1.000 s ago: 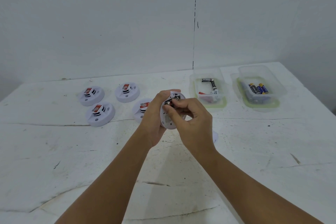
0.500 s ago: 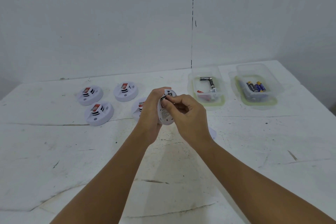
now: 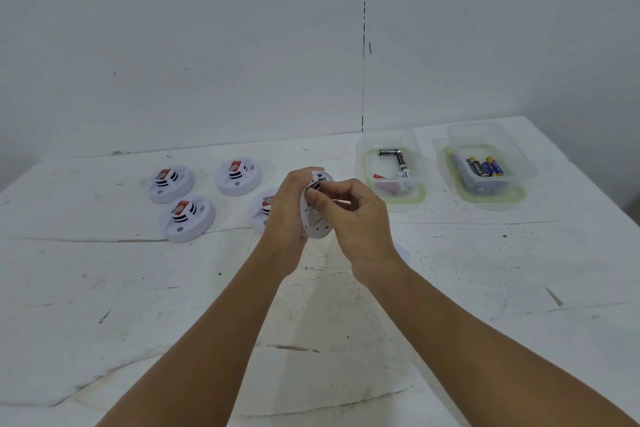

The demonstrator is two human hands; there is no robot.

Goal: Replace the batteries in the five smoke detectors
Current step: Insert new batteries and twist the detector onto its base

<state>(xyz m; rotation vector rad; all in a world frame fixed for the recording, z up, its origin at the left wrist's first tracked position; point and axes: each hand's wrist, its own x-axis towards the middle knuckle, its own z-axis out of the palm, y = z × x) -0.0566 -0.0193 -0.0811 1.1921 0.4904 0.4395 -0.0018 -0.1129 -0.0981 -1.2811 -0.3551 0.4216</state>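
Note:
My left hand [image 3: 289, 211] grips a white smoke detector [image 3: 317, 218] held on edge above the table, its back side turned toward me. My right hand [image 3: 349, 215] pinches a dark battery [image 3: 312, 186] at the open compartment near the detector's top. Three more detectors [image 3: 171, 183] [image 3: 238, 176] [image 3: 187, 217] lie face up at the left, and a fourth detector [image 3: 260, 210] is partly hidden behind my left hand. A clear tray [image 3: 394, 198] holds black batteries. A second clear tray [image 3: 485, 194] at the right holds blue and yellow batteries [image 3: 484, 166].
The white scratched table [image 3: 173, 305] runs back to a plain white wall. A small white piece [image 3: 401, 251] lies on the table just behind my right wrist, mostly hidden. The table's right edge slopes away past the second tray.
Both hands with the detector have drifted slightly left and away from me. My right fingers have slid toward the top of the compartment.

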